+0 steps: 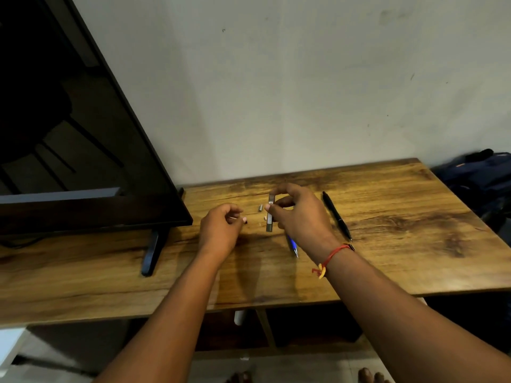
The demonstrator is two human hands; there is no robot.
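We find the right hand [300, 214] pinching the grey pen barrel [269, 217] upright between thumb and fingertips above the table [401, 244], the left hand [221, 228] curled alongside, its hold unclear, small parts [260, 208] between them, a blue pen [292, 246] under the palm, a black pen [336, 215] rightward before open wood, and a television foot [150, 255] leftward.

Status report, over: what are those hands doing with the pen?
Right hand pinches grey pen barrel. Left hand pinches small thin piece. Loose pen bits on table beside barrel; blue pen under right hand.
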